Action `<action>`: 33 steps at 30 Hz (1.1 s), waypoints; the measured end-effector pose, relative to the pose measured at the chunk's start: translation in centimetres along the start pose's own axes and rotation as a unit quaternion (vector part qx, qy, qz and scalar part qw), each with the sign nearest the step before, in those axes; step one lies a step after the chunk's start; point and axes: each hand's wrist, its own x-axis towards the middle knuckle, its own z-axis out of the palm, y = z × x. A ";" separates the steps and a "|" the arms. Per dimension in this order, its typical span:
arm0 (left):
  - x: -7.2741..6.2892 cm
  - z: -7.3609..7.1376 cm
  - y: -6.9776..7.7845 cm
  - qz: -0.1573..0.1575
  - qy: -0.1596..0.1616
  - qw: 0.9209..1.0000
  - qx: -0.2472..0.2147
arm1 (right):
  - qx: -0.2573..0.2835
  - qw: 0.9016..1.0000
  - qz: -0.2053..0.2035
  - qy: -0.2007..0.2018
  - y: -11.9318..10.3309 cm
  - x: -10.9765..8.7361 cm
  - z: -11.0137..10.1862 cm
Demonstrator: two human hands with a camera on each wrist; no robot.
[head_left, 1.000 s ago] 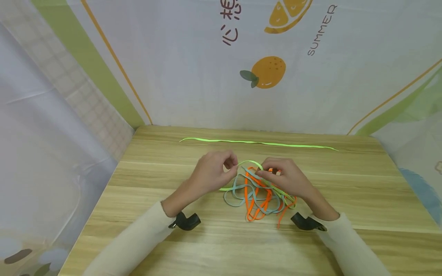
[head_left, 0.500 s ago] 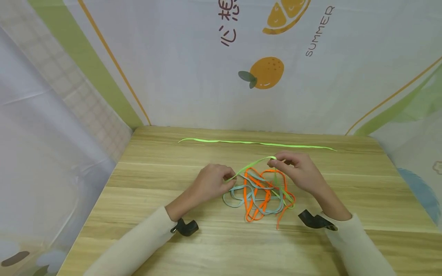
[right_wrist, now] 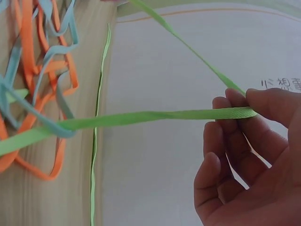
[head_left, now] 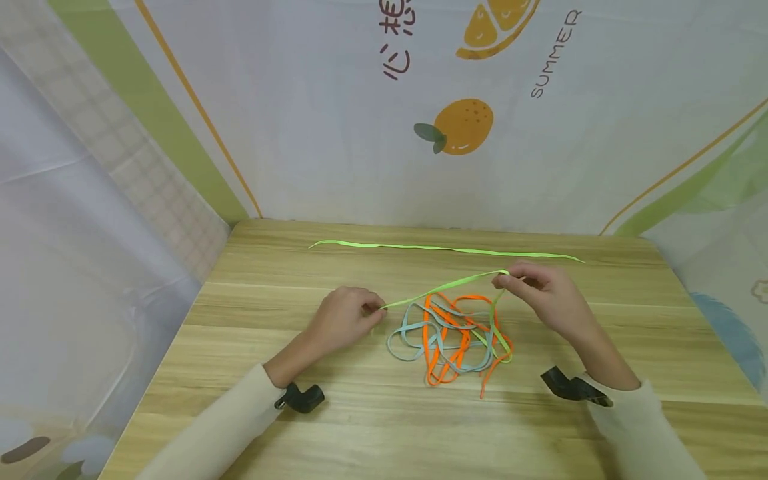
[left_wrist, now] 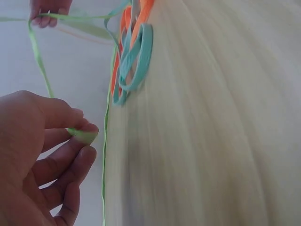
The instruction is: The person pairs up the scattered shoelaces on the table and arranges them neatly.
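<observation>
our left hand [head_left: 351, 320] and right hand [head_left: 543, 293] have spread apart, drawing the held green lace [right_wrist: 141, 117] nearly straight between them; it seems to be working loose, though its remainder still runs into the orange lace [right_wrist: 28, 52] and blue lace [left_wrist: 147, 52] on the surface [head_left: 384, 433]. the left hand's fingers pinch it low, the right hand's higher up.

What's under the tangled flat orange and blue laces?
Between the loops, wood-grain tabletop and part of the held flat green lace show; what the loops cover is hidden.
</observation>
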 end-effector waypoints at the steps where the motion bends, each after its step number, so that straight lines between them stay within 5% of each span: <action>1: -0.2 -0.2 -0.2 -0.002 0.000 1.000 -0.001 | 0.001 1.000 0.002 0.000 0.1 -0.1 -0.1; 10: -2.0 -2.3 -2.4 -0.017 0.002 0.999 -0.031 | -0.001 1.000 0.024 -0.011 1.6 -0.9 -0.5; 21: -3.7 -5.7 -5.1 -0.067 -0.007 0.988 -0.142 | 0.023 0.998 0.021 -0.055 3.4 -1.1 -0.1; 33: -4.2 -7.2 -6.1 -0.099 0.031 0.983 -0.150 | 0.033 0.995 0.008 -0.095 3.6 -0.9 0.6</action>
